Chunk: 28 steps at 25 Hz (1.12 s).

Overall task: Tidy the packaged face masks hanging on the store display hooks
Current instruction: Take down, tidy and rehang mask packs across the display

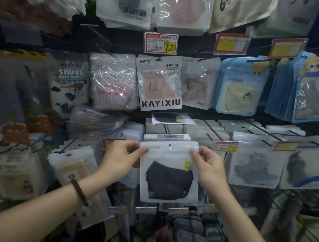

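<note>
While the black-mask pack [168, 173] is held upright low in the display's middle, before a stack [166, 136] of white packs, the left hand [121, 159] pinches its top-left corner and the right hand [208, 166] its top-right. Above hangs a KAYIXIU pack [159, 84] marked "UPF 50", under a tag [160, 43] reading "12". Farther left, a towel pack [69, 84] reads "BATH TOWEL".
</note>
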Available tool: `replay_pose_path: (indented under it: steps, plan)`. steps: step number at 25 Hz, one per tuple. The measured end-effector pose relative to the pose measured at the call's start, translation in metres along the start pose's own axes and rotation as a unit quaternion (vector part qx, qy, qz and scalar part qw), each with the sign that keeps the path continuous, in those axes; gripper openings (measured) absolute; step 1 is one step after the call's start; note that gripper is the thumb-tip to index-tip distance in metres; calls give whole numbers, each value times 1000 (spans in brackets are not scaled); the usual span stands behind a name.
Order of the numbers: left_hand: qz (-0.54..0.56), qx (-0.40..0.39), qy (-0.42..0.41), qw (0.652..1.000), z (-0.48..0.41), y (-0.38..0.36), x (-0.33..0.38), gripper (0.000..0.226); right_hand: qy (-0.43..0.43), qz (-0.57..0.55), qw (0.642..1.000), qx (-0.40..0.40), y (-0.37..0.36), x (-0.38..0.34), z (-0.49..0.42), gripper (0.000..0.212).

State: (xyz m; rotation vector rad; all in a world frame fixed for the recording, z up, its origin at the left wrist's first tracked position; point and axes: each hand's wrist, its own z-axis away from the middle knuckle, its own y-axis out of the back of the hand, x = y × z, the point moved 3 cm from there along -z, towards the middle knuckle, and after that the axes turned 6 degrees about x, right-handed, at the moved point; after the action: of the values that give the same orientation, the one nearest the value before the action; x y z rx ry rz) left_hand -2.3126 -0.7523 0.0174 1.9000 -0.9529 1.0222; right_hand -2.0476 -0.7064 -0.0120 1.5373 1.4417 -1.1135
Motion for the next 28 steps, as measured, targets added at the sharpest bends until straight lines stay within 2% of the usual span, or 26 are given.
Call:
replay_pose_path:
  steps: [6,9,15,22,28]
  plan:
    - [-136,-23,-10,990,-4,-4,-11,19,-34,30,999,-10,-5,34,-9,18]
    - [-171,-9,-20,985,-14,-9,-5,20,-30,35,999,18,-9,34,-17,18]
    - [-318,-13,-65,946,-23,-20,6,27,-13,41,998,48,-14,35,-27,21]
    - [-413,-40,-33,909,-29,-25,14,36,-36,93,994,42,-20,33,-40,25]
    - [-475,-79,3,876,-27,-34,17,26,-49,128,990,35,-17,31,-41,24]
